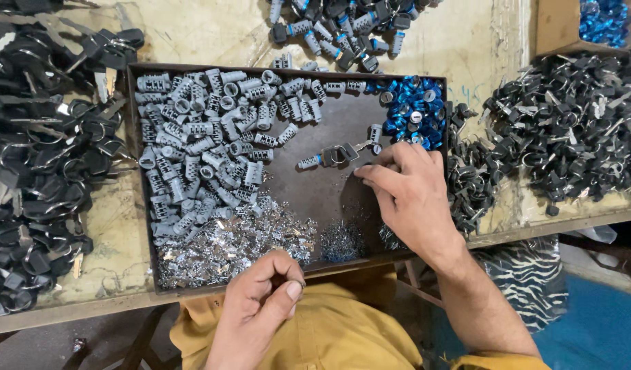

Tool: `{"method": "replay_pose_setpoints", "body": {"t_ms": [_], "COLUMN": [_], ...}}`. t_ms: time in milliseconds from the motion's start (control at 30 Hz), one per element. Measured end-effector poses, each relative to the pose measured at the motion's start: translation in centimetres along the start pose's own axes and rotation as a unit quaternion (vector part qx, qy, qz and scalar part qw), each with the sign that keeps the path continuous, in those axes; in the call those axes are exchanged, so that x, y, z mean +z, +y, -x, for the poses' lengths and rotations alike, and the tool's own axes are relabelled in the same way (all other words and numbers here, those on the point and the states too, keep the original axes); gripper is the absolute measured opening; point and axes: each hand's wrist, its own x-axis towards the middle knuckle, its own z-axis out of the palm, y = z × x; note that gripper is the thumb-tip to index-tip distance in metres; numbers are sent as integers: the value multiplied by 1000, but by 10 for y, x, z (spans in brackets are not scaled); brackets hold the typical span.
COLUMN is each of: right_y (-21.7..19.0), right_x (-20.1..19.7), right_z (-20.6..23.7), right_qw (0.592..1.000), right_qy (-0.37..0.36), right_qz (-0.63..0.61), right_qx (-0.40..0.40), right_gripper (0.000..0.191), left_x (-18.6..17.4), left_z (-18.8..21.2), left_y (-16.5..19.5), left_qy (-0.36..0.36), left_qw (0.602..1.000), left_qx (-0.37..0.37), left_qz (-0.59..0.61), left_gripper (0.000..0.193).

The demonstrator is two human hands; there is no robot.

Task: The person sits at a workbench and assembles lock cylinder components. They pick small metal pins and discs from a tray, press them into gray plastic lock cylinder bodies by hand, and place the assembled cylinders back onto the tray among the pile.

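Grey metal lock cylinders (199, 147), too many to count, heap the left of one dark tray (329, 123) on a worn, stained desk (212, 31), with blue caps (414, 109) at its right corner, silvery small parts (240, 243) along the near edge and black keys (34, 171) piled outside. One keyed cylinder (332, 157) lies mid-tray, long axis left-right, key end right. Right hand (408, 195) rests fingers curled beside it; left hand (260, 308) pinches a tiny piece (299, 282).

One dark metal tray (329, 199) holds four kinds of parts: dozens of grey lock cylinders (199, 151) at left, many blue caps (414, 113) far right, and two near heaps, silver plates (226, 247) and tiny springs (343, 240). Two hands show, left hand (257, 308) and right hand (411, 195).
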Motion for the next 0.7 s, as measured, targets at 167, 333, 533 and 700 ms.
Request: {"method": "replay_pose_setpoints", "body": {"t_ms": [167, 333, 533, 700], "right_y": [7, -2, -57, -72], "right_x": [2, -2, -16, -2], "right_z": [-8, -10, 45, 68], "right_qw": [1000, 994, 890, 865], "right_qy": [3, 46, -34, 2], "right_qz": [-1, -59, -439, -486], "right_qx": [8, 74, 118, 128], "right_gripper": [15, 13, 9, 8], "left_x": [0, 9, 26, 32], "left_z": [-1, -6, -18, -23], "left_y": [-1, 4, 17, 20], "left_qy": [-7, -41, -21, -16], "left_qw": [1000, 998, 999, 996], "left_qx": [7, 48, -20, -48], "left_qz": [8, -17, 20, 67], "left_gripper": [5, 7, 5, 3]}}
